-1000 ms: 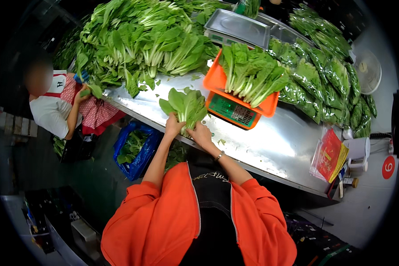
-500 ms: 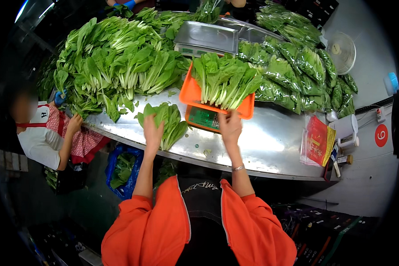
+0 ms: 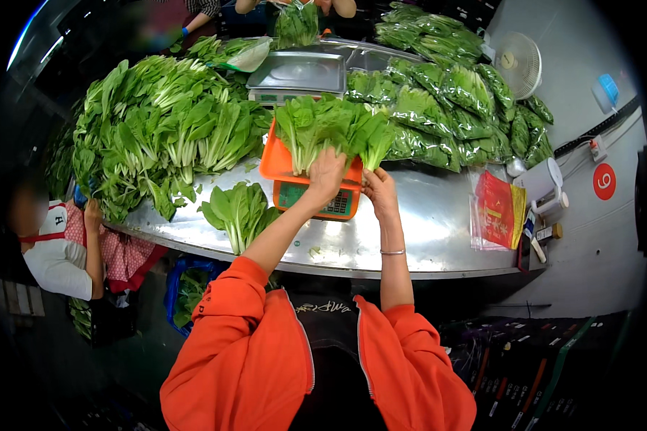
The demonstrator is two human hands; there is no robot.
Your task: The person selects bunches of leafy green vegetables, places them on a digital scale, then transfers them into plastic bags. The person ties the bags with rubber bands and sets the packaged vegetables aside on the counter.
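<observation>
A pile of leafy greens [image 3: 313,129] lies in the orange tray [image 3: 274,164] of a scale with a green display [image 3: 292,195]. My left hand [image 3: 327,174] is on the stems over the tray, its fingers closed around them and partly hidden by the leaves. At the tray's right edge, my right hand [image 3: 379,189] pinches the stem ends of a separate small bunch of greens [image 3: 374,140]. On the metal table, left of the scale, rests a loose bunch of greens [image 3: 237,214].
A big heap of greens [image 3: 165,122] covers the table's left. Behind stands a second scale [image 3: 298,72]; bagged greens [image 3: 438,118] are stacked at right. Red and yellow bags [image 3: 499,212] lie near the right end, by a fan [image 3: 519,65]. A co-worker [image 3: 65,244] is at left.
My left hand has moved from the loose bunch on the table to the greens in the tray. My right hand now holds a bunch at the tray's right side. The view has shifted slightly.
</observation>
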